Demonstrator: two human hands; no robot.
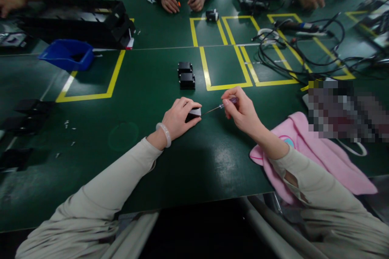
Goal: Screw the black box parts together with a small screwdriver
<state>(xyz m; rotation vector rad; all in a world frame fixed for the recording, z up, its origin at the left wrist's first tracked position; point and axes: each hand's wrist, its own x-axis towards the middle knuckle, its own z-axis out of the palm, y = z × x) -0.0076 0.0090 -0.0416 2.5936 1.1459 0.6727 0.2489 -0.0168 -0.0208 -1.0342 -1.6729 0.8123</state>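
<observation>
My left hand (179, 119), with a pale bangle at the wrist, grips a small black box-shaped part (194, 112) against the green table. Its right face looks lighter. In my right hand (240, 109) is a screwdriver (221, 106), held by its purplish handle between thumb and fingers. The thin shaft points left, its tip at or close to the part's right side; whether they touch I cannot tell. Just beyond my left hand stand two more black box-shaped parts (186, 81), one behind the other.
Loose screws (73, 143) lie left of my left arm, near black parts (26, 123). A blue bin (68, 54) and stacked black trays (82, 20) stand farther back. Pink cloth (299, 141) lies under my right forearm. Cables (273, 62) tangle at right. Co-workers' hands (170, 2) rest opposite.
</observation>
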